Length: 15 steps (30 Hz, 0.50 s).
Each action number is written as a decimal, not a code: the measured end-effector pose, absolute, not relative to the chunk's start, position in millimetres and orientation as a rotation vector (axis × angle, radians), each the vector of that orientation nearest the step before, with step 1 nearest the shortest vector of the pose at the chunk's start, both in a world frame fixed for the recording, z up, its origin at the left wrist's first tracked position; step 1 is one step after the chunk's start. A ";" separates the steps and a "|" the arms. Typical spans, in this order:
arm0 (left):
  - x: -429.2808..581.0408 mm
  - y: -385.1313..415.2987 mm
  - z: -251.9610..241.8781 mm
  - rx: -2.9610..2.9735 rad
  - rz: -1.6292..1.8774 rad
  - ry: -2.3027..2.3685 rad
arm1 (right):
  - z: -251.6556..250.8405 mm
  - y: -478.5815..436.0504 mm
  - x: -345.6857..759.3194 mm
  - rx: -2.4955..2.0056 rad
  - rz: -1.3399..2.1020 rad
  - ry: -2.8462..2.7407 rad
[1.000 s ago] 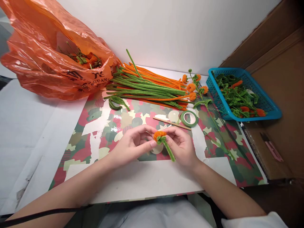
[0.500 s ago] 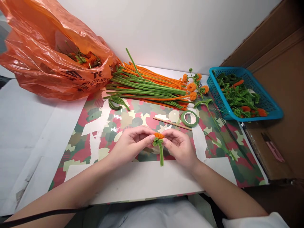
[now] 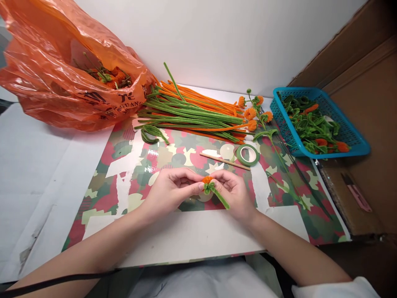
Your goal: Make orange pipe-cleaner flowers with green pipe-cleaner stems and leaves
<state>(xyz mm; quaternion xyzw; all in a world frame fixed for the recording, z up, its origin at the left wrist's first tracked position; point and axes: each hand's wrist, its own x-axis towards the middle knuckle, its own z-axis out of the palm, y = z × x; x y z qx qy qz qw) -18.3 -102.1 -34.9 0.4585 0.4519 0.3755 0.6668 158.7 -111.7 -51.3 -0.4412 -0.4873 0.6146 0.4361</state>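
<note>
Flower head point(image 3: 207, 179) half-hidden btwn hands

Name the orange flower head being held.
The flower head on the short green stem, pinched between the left hand and right hand; the other flower heads lie untouched farther back.

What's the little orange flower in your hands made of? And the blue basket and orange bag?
The little flower looks like fuzzy pipe cleaner: bristly orange head, green stem, probably wire inside. The blue basket seems hard plastic, a moulded mesh of holes. The orange bag is thin glossy plastic, crinkled, see-through.
</note>
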 end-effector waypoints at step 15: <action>-17.3 -101.6 -34.0 1.016 0.744 0.984 | -51.0 -110.9 159.6 -1.098 1.400 -1.302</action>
